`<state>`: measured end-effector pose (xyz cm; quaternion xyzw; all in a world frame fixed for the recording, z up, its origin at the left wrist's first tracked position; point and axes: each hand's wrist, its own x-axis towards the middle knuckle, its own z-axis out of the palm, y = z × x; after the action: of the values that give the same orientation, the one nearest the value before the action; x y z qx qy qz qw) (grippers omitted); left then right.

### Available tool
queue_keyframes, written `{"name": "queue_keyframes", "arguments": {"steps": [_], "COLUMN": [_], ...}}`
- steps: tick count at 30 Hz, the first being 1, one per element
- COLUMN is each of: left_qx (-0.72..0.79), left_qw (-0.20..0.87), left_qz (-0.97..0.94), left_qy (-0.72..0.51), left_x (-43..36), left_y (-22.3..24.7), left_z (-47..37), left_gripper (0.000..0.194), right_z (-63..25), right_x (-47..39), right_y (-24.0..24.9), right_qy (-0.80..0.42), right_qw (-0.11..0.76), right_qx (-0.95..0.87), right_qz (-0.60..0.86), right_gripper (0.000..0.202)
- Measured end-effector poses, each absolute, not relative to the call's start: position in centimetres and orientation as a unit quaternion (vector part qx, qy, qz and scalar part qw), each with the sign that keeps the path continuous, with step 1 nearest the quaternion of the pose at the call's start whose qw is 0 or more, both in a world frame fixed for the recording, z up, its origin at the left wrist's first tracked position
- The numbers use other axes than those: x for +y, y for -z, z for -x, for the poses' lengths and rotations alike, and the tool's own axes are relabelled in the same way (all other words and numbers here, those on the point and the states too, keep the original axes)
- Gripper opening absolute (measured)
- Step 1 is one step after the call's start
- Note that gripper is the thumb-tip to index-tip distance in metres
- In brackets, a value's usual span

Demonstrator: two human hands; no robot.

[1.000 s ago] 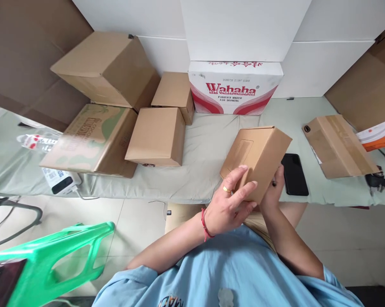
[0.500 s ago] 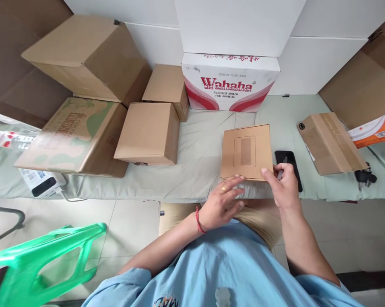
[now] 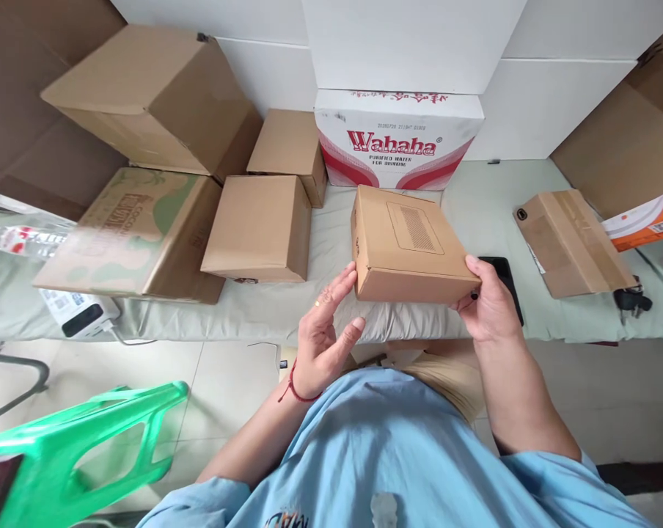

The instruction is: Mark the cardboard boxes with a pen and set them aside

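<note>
A small brown cardboard box, with a printed outline and dotted patch on top, is tilted and turned at an angle on the cloth-covered table. My right hand grips its right front corner, thumb on top and fingers underneath. A small dark tip of something shows by those fingers; most of it is hidden. At the box's left front corner is my left hand, fingers stretched out and thumb apart, fingertips at the side wall. Partly behind my right hand lies a black phone.
Several cartons stand left, including a plain brown box and a printed carton. A white Wahaha carton is behind. A taped box, keys and an orange-white package sit right. A green stool stands lower left.
The small box has turned and tilted, its front and left sides now showing. My left hand has moved from the front edge to the left corner. My right hand keeps hold of the right corner.
</note>
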<state>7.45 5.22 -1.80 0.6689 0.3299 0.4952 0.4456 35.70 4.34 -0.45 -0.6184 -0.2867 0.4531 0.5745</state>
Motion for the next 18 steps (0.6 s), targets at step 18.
{"name": "queue_keyframes", "arguments": {"steps": [18], "left_qx": [0.447], "left_qw": [0.664], "left_qz": [-0.423], "left_qy": [-0.424], "left_x": [5.7], "left_y": [3.5], "left_z": [-8.4], "left_gripper": [0.076], "right_z": [-33.2], "right_x": [1.5], "right_y": [1.9], "right_qy": [-0.465], "right_qw": [0.542], "right_qx": [-0.283], "right_qz": [0.64], "right_gripper": [0.057]}}
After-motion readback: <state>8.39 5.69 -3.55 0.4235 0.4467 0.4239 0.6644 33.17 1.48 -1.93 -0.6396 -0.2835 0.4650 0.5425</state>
